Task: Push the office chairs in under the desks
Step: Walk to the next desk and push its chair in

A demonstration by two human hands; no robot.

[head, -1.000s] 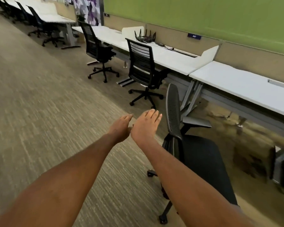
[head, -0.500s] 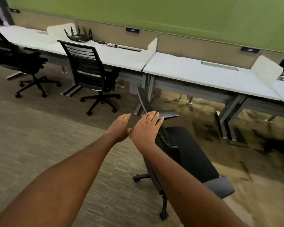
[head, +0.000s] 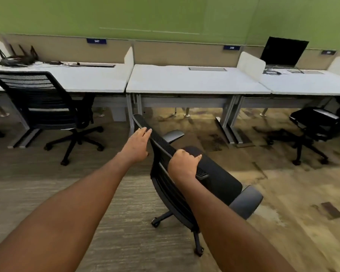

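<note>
A black mesh-backed office chair (head: 214, 177) stands on the carpet in front of the middle white desk (head: 194, 81), turned at an angle with its seat pointing right and away from me. My right hand (head: 183, 163) is closed over the top edge of its backrest. My left hand (head: 136, 144) rests with fingers extended against the far end of the same top edge. A second black chair (head: 45, 107) sits partly under the left desk (head: 82, 79). A third black chair (head: 314, 128) stands by the right desk (head: 310, 85).
White dividers separate the desks along a green wall. A router (head: 14, 57) with antennas sits on the left desk and an open laptop (head: 283, 52) on the right one. Grey desk legs (head: 230, 122) stand on both sides of the middle bay. Carpet stretches behind me.
My view has swung right toward the middle desk. Both hands moved from hovering beside the backrest onto its top edge, and my right hand closed on it.
</note>
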